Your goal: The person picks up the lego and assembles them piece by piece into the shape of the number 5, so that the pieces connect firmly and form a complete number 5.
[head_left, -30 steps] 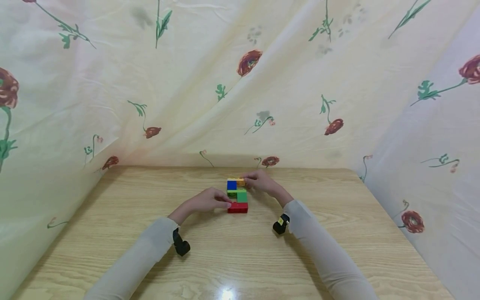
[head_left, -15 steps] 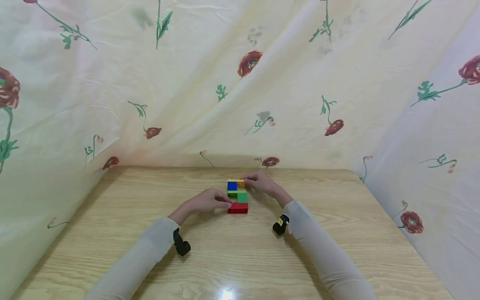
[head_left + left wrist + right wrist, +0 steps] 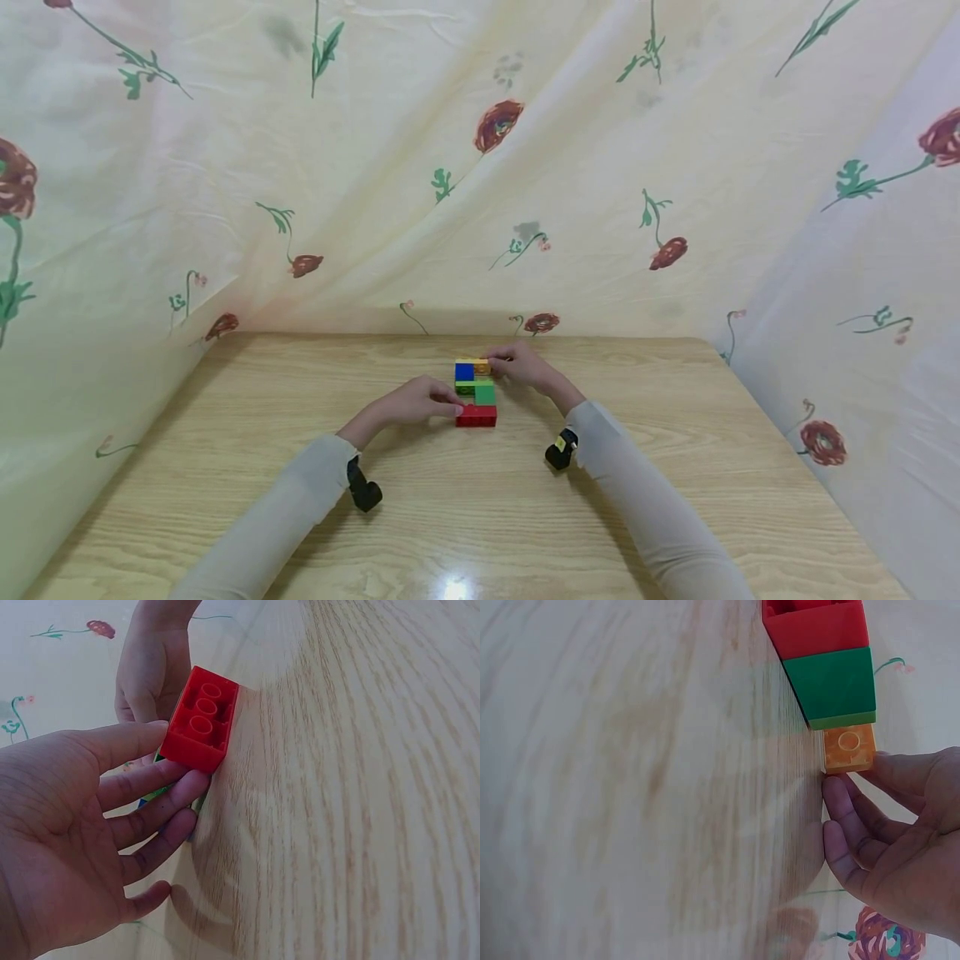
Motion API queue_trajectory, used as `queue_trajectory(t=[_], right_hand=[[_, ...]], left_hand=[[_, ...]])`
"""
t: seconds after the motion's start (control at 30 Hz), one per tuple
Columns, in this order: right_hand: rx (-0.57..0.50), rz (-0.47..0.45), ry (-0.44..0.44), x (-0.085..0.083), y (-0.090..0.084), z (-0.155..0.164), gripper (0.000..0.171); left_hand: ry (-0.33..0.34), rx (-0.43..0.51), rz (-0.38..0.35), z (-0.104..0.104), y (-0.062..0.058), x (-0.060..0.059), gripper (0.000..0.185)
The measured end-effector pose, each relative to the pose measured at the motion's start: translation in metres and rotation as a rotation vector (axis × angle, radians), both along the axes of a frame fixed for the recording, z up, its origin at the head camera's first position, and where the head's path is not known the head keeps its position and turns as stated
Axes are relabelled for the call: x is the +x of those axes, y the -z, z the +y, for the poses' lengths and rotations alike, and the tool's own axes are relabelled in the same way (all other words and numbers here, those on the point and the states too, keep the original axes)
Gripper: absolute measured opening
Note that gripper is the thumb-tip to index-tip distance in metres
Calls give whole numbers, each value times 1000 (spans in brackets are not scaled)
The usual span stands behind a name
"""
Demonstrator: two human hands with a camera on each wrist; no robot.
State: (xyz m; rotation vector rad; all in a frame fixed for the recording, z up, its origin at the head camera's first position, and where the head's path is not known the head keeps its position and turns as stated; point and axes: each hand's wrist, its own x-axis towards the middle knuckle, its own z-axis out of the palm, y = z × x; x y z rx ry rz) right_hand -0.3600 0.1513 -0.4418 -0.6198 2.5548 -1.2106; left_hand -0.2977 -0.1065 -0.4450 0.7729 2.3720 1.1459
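While the little block build (image 3: 474,390) sits flat near the middle of the wooden table (image 3: 675,500), I have a hand at each end of it. My left hand (image 3: 408,402) rests its thumb and fingertips against the red brick (image 3: 199,720) at the near end, a light pinch at the brick's side rather than a full wrap. My right hand (image 3: 522,364) meets the orange brick (image 3: 848,748) at the far end, fingertips touching its outer face with the fingers only slightly bent; I judge this a push or a steadying touch, not a clamp.

Between the two ends lie a green brick (image 3: 832,684) and a blue brick (image 3: 463,371), all pressed together as one piece.

These look like hard moulded plastic: light, stiff, not fragile, but smooth on the walls and likely to slide on the glossy tabletop. The joints are probably the weak point, since studs can pop apart if I lever one end up. I would take hold on opposite side walls of a brick, low down, and squeeze straight across, keeping the whole row level.
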Motion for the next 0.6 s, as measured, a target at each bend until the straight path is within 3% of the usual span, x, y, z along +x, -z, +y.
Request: queue_trajectory(t=[0.6], right_hand=[[3,-4,10,2,-2,-1,30]], left_hand=[[-3,1,-14,0,0,1,29]])
